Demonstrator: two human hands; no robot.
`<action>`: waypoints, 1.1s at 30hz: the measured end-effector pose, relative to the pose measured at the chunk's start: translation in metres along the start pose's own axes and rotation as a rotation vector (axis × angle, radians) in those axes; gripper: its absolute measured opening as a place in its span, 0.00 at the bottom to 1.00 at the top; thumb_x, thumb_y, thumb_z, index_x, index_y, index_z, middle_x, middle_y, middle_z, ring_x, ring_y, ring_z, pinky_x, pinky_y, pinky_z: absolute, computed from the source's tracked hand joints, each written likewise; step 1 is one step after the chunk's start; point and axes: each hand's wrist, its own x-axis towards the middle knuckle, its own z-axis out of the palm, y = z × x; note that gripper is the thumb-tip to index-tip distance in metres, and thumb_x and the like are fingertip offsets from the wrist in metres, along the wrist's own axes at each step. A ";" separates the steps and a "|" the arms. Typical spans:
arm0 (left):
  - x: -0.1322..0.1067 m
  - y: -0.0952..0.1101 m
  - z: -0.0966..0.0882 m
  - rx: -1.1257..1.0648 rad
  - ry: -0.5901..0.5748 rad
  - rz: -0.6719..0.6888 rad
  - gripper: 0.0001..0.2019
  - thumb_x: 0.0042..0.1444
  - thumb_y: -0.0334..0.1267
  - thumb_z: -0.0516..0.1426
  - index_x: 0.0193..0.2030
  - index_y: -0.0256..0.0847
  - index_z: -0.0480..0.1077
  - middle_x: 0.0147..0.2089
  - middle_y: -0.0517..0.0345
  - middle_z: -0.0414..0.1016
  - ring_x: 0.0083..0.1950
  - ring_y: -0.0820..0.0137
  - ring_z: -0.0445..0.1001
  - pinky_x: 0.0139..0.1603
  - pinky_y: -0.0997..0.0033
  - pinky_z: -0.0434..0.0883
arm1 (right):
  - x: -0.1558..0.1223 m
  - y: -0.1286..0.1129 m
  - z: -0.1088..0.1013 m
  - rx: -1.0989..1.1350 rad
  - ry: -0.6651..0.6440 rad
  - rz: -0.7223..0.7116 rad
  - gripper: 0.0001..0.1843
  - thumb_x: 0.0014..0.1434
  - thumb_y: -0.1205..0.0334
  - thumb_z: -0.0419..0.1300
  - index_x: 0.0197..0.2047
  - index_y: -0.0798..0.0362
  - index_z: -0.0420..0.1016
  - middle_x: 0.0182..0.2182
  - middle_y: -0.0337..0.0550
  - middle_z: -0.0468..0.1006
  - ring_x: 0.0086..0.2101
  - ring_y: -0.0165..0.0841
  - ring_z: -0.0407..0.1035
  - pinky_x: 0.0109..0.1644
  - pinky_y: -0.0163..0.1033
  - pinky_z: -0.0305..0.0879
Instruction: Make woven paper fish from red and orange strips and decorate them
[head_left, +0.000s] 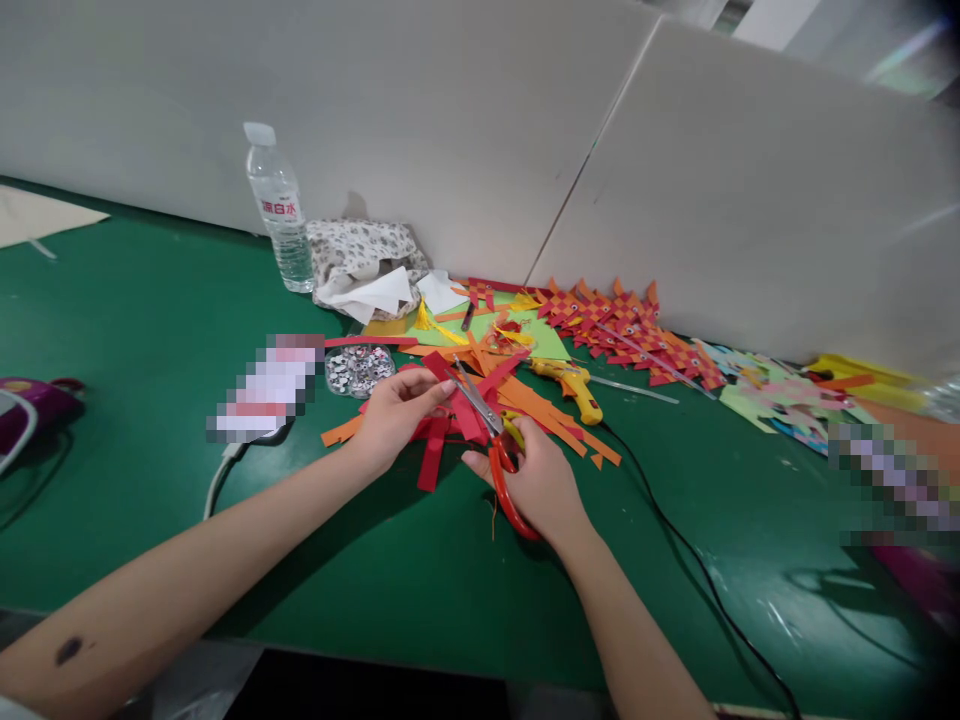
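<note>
My right hand [546, 478] grips a pair of scissors [504, 440] by its red handles, with the blades pointing away and to the left. Between finger and thumb my left hand [397, 412] pinches a red paper strip [466, 402] close to the scissor tips. The blades look slightly apart beside the red paper; whether they touch it I cannot tell. Under and behind both hands lie loose orange paper strips [540, 402] and another red strip [430, 458]. A yellow glue gun [571, 385] rests just beyond my right hand.
At the back stand a water bottle [281, 220] and a patterned pouch [364, 255] with white tissue. A box of googly eyes [358, 369] lies left, near a phone [268, 385]. Woven red-orange paper fish [607, 325] line the wall. A black cord [697, 560] crosses the green table [360, 590].
</note>
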 end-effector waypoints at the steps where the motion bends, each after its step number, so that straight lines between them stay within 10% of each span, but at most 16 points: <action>1: 0.000 0.000 0.000 0.005 0.004 0.008 0.13 0.43 0.44 0.66 0.26 0.37 0.71 0.25 0.64 0.71 0.28 0.78 0.71 0.33 0.78 0.74 | 0.000 0.000 0.000 -0.002 -0.002 -0.001 0.24 0.45 0.42 0.62 0.38 0.50 0.63 0.33 0.41 0.73 0.31 0.35 0.67 0.31 0.37 0.59; 33: -0.004 0.003 0.005 -0.116 0.077 0.004 0.14 0.38 0.40 0.68 0.25 0.37 0.69 0.24 0.66 0.69 0.26 0.79 0.70 0.28 0.80 0.72 | -0.002 0.003 0.001 -0.016 0.022 -0.103 0.18 0.46 0.49 0.62 0.32 0.50 0.61 0.24 0.34 0.66 0.24 0.29 0.60 0.26 0.34 0.54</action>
